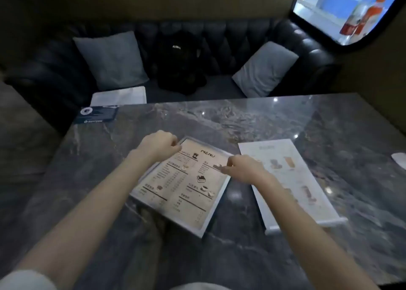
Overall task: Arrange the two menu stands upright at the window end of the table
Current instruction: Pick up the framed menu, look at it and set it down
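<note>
A beige menu stand (182, 186) headed "MENU", in a clear acrylic frame, lies at the middle of the dark marble table (307, 122), slightly raised at its far end. My left hand (160, 146) grips its far left corner. My right hand (243, 169) pinches its right edge near the far corner. A second, white menu stand (292, 180) with drink pictures lies flat on the table just to the right, its base lip toward me. Neither hand touches it.
A dark leather sofa (241, 39) with two grey cushions and a black backpack (180, 63) runs behind the table. A blue card (96, 114) lies at the far left corner. The window (325, 6) with bottles is at upper right. A white object (399, 160) sits at the right edge.
</note>
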A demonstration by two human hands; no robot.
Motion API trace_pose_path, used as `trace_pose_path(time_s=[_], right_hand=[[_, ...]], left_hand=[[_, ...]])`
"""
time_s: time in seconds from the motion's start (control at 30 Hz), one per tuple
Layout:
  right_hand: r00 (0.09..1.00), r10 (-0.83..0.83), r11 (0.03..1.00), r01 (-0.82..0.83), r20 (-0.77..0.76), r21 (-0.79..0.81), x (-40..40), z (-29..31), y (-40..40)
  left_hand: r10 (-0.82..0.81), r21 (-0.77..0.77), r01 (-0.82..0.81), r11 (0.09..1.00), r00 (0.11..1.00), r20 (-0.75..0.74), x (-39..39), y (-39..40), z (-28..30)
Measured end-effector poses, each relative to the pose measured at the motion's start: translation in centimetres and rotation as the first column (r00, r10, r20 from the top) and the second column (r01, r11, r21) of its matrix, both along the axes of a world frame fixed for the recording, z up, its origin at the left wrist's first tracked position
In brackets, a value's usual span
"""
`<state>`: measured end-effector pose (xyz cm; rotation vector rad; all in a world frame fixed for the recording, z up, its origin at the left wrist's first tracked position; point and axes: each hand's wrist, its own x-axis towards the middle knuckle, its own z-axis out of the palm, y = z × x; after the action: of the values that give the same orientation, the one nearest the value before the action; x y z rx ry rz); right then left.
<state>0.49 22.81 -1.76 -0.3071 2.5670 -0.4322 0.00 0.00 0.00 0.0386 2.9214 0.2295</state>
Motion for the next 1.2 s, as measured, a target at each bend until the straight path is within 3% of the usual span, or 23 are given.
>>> trace_pose_path(time_s=[0.13, 0.27, 0.43, 0.6, 0.87, 1.03, 1.2], right_hand=[[0.967, -0.253, 0.962, 0.255, 0.031, -0.094, 2.1, -4.0, -0.6], [0.847, -0.529, 0.817, 0.525, 0.051, -0.238, 3.8, -6.5, -1.6], [0.731, -0.676, 0.680, 0.668, 0.095, -0.303, 5.3, -8.7, -3.3], [0.598, -0.677, 0.384, 0.785, 0.430, -0.486, 5.7, -9.0, -4.3], [0.349, -0.659, 0.063, 0.908, 0.667, -0.414, 4.6, -10.1, -4.8], [0.267, -0.646, -0.024, 0.929, 0.715, -0.369, 4.0, -9.9, -5.0], [0.305, -0.669, -0.007, 0.909, 0.678, -0.417, 4.2, -10.0, -5.1]], left_hand=[[0.052, 0.008, -0.052, 0.999, 0.998, -0.030, 1.2, -0.2, -3.6], [0.054, -0.026, -0.056, 0.998, 0.995, -0.085, 1.7, -0.8, -6.8], [0.118, -0.145, -0.112, 0.983, 0.992, 0.035, 2.1, -1.7, -10.0], [0.264, -0.054, -0.259, 0.964, 0.958, 0.109, 2.0, -2.0, -10.9], [0.469, 0.226, -0.505, 0.833, 0.861, 0.196, 0.6, -3.3, -10.7], [0.504, 0.279, -0.568, 0.775, 0.820, 0.271, 0.0, -3.3, -10.5], [0.536, 0.337, -0.609, 0.718, 0.792, 0.292, 0.3, -3.4, -10.3]])
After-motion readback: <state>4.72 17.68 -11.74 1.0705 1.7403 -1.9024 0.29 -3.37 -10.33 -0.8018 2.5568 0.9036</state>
